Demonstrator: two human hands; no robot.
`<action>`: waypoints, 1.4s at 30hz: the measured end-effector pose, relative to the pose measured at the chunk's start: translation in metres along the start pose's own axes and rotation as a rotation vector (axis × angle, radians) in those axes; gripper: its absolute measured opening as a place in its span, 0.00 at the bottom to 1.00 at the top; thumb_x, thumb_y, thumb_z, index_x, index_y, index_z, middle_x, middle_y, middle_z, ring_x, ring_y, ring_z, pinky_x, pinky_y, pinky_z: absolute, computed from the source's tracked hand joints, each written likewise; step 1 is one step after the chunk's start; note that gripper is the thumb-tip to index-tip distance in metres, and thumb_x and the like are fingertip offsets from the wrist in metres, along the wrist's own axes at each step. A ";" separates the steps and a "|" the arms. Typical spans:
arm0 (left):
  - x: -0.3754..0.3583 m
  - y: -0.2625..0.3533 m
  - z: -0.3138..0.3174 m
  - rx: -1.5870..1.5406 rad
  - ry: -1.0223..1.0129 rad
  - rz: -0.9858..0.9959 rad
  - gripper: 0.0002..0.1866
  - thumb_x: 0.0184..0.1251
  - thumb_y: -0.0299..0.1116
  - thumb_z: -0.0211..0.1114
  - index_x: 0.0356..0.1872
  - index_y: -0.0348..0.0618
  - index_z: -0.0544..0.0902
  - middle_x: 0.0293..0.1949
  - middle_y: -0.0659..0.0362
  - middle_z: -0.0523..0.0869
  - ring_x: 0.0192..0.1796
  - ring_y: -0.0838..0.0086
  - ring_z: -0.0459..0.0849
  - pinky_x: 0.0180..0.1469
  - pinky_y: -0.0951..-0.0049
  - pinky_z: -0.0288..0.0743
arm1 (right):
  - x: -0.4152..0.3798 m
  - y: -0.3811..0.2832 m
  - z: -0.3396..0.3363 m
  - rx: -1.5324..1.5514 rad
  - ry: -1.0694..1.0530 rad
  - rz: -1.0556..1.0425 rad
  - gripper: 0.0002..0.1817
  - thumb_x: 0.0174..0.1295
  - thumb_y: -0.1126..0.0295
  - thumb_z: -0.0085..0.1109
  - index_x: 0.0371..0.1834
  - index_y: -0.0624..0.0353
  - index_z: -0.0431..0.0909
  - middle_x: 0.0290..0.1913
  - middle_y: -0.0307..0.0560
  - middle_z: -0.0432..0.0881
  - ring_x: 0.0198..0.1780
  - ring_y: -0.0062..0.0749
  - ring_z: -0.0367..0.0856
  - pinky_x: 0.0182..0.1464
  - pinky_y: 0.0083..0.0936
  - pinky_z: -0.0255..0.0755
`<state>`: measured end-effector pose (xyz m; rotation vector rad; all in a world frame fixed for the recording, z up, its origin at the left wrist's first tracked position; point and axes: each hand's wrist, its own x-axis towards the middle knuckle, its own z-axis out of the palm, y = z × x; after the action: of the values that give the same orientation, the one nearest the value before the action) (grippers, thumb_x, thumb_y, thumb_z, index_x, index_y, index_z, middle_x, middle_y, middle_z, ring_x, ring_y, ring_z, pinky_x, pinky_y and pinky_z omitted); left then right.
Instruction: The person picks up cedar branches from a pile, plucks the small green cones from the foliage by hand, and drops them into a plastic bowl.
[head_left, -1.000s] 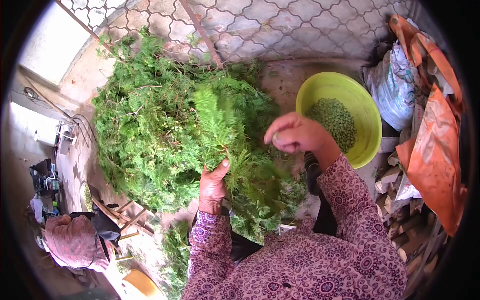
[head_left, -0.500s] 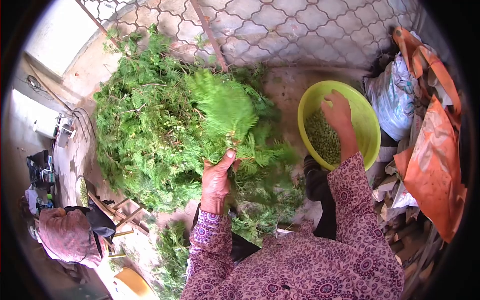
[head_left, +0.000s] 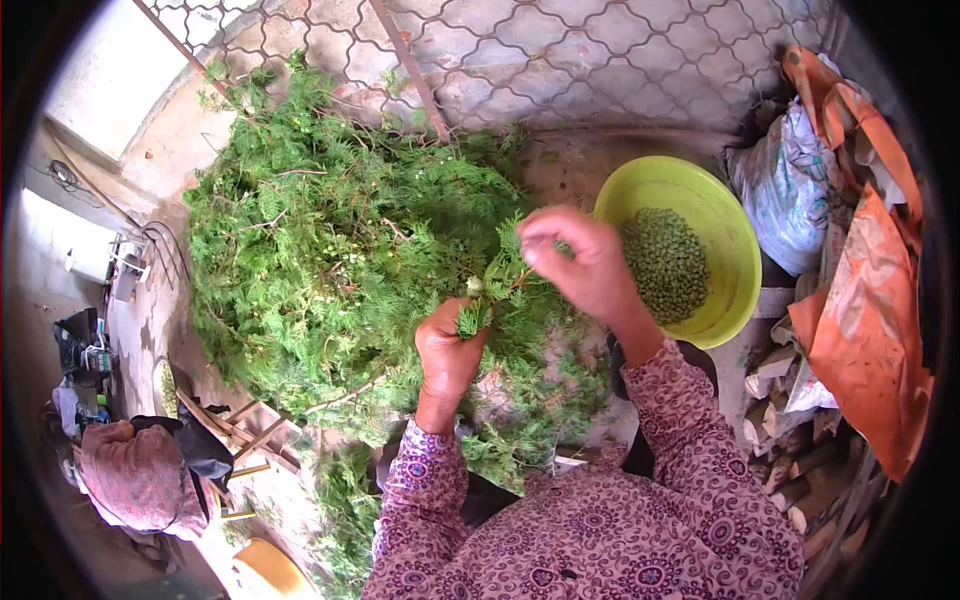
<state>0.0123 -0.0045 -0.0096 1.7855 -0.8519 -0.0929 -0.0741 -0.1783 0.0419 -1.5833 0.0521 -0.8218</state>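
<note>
My left hand (head_left: 450,350) is closed around the stem of a leafy green sprig (head_left: 474,318), with a pale green seed cone (head_left: 474,285) showing just above the thumb. Up and to the right of it is my right hand (head_left: 580,262), slightly blurred, its fingers curved and the thumb a little apart from them; nothing shows between them. Beneath both hands spreads a large heap of green conifer branches (head_left: 300,240). A yellow-green basin (head_left: 735,250) on the right holds many small green cones (head_left: 662,265).
A wire mesh fence (head_left: 600,60) runs along the back. To the right are a white sack (head_left: 785,190), an orange sheet (head_left: 865,340) and stacked firewood (head_left: 790,490). On the left are a wooden stool frame (head_left: 250,440), a draped cloth (head_left: 135,475) and an orange-yellow container (head_left: 270,570).
My right hand has left the basin and moved left to near the sprig. The sprig in my left hand has shifted, and its leafy fan no longer stands up above the fist.
</note>
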 end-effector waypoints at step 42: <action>-0.004 0.001 -0.001 0.341 -0.132 0.179 0.17 0.32 0.20 0.66 0.32 0.42 0.80 0.29 0.56 0.81 0.31 0.61 0.80 0.32 0.70 0.73 | -0.025 0.024 -0.010 -0.783 -0.559 -0.060 0.08 0.48 0.69 0.56 0.33 0.50 0.76 0.26 0.43 0.75 0.35 0.41 0.74 0.37 0.39 0.67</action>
<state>0.0095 -0.0014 -0.0092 2.0253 -1.1736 0.0552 -0.0878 -0.1802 0.0085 -2.5194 -0.0896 -0.3774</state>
